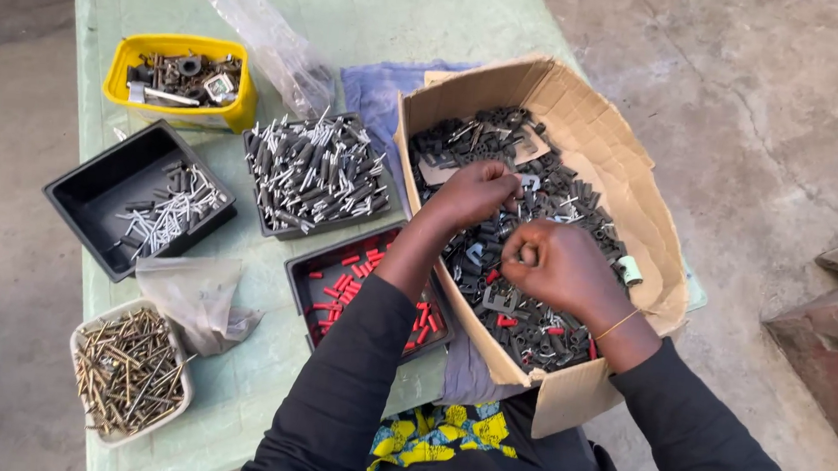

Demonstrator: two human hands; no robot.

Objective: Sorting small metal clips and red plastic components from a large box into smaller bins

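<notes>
Both hands are in the cardboard box point(628, 196) at the table's right edge, over its heap of dark metal parts point(538, 214). Left hand point(474, 192) closed, knuckles up, fingers pinched on a small piece; right hand point(559, 267) curled shut, contents hidden. Just left, a black tray of red pieces point(352, 278), then grey pins point(315, 171); brass screws point(127, 371) at the near-left corner

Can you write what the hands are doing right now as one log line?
left hand: in cardboard box, closed on dark parts | right hand: closed over same parts | beside: tray of red pieces
</notes>
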